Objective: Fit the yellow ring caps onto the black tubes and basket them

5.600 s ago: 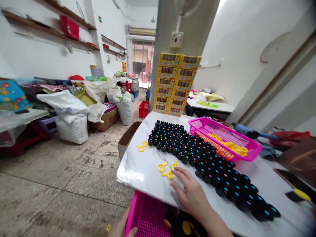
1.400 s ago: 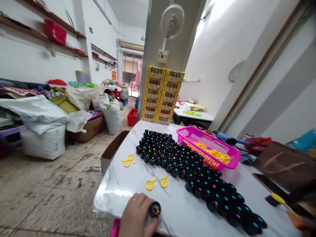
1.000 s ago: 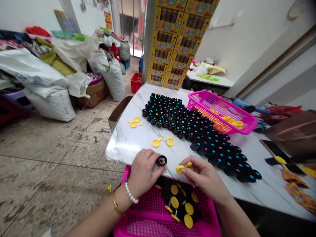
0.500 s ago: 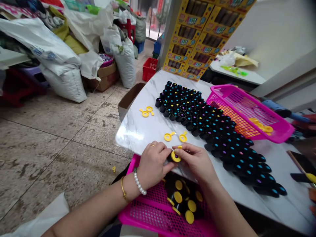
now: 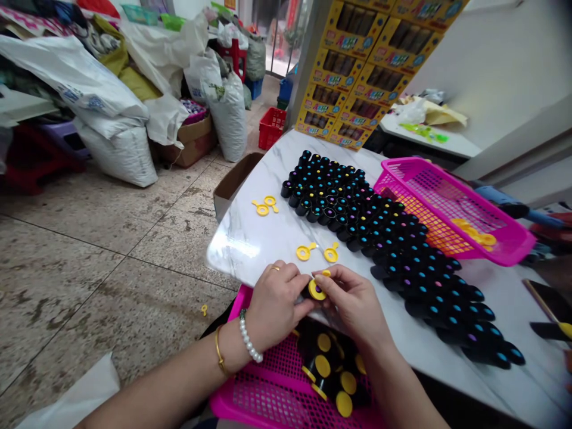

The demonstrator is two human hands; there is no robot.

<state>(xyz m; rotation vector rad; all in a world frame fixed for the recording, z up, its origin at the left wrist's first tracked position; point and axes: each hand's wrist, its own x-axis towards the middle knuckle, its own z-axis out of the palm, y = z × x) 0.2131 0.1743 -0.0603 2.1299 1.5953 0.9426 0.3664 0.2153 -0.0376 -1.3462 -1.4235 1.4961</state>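
Over the table's front edge, my left hand (image 5: 274,307) is closed around a small black cylinder (image 5: 307,290) lying tilted, its end towards my right hand. A yellow ring with a tab (image 5: 317,290) sits against that end, a purple dot showing through its middle. My right hand (image 5: 355,301) pinches the ring's tab between thumb and fingers. Just beyond my hands lie two loose yellow rings (image 5: 304,252) on the marble-patterned table. Below them, a pink basket (image 5: 263,390) holds several black cylinders with yellow caps (image 5: 344,404).
Rows of black cylinders with coloured dots (image 5: 353,208) stand across the table. Behind them is another pink basket (image 5: 509,247) with yellow rings inside. Yellow boxes (image 5: 344,77) are stacked at the back. A phone (image 5: 547,301) lies at right; an open carton (image 5: 235,179) stands left.
The yellow ring appears more squarely seated against the black cylinder's end. Both hands stay together in nearly the same place, and the view has shifted slightly.
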